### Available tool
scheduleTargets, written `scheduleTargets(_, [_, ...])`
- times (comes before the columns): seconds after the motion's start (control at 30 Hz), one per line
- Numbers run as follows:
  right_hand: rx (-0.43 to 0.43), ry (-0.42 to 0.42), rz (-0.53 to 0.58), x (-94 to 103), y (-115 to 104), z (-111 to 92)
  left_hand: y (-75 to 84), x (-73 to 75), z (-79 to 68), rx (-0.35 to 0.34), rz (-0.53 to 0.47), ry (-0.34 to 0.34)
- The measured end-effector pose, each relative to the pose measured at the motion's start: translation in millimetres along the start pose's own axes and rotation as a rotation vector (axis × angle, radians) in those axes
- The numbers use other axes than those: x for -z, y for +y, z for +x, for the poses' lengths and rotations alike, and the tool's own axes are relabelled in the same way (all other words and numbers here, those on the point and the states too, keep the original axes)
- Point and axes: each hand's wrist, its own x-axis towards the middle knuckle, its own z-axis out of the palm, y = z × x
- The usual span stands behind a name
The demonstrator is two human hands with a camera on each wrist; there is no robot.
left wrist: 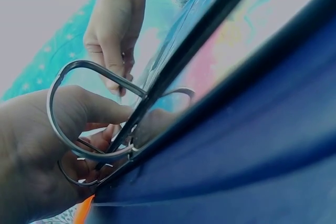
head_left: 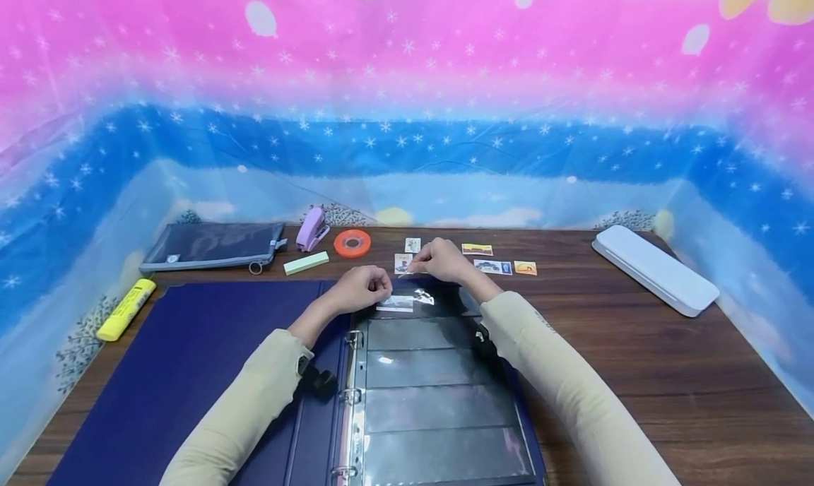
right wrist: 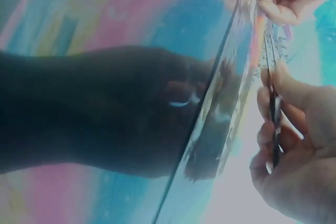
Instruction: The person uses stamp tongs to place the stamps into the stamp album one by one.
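A dark blue ring binder lies spread out, with a black stamp album page of clear-fronted pockets on its metal rings. In the top pocket area sits a pale grey stamp. My left hand pinches the page's top edge near the rings. My right hand holds slim tweezers between thumb and fingers, their tips close to the left fingers. Glare on the plastic hides whether the tips touch a stamp.
Loose stamps lie beyond the binder. Along the back are a zip pouch, purple stapler, orange tape roll and green sticky-note pad. A yellow highlighter lies left, a white case right.
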Motion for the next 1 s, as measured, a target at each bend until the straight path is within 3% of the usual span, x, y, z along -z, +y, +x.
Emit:
scheduleTargets(0.17, [-0.076,0.115,-0.049,9.9,9.3,3.5,1.0,-2.1,1.6,-0.009,-0.011,-0.007])
scheduleTargets(0.27, [-0.094,0.132,-0.095,16.1,16.6,6.9,4.6,-0.9,4.4,-0.011,0.01,-0.036])
scheduleTargets(0.47, [-0.104,0.093,-0.137,20.0,19.8,19.4,12.3,9.6,13.6,0.011,0.124,-0.142])
scheduleTargets(0.7, [-0.104,0.062,-0.174,19.7,15.0,31.2,21.0,19.2,25.1,0.038,0.111,-0.286])
scheduleTargets(1.0, [-0.146,0.019,-0.122,17.3,11.8,36.3,24.6,11.3,29.0,0.016,0.099,-0.288])
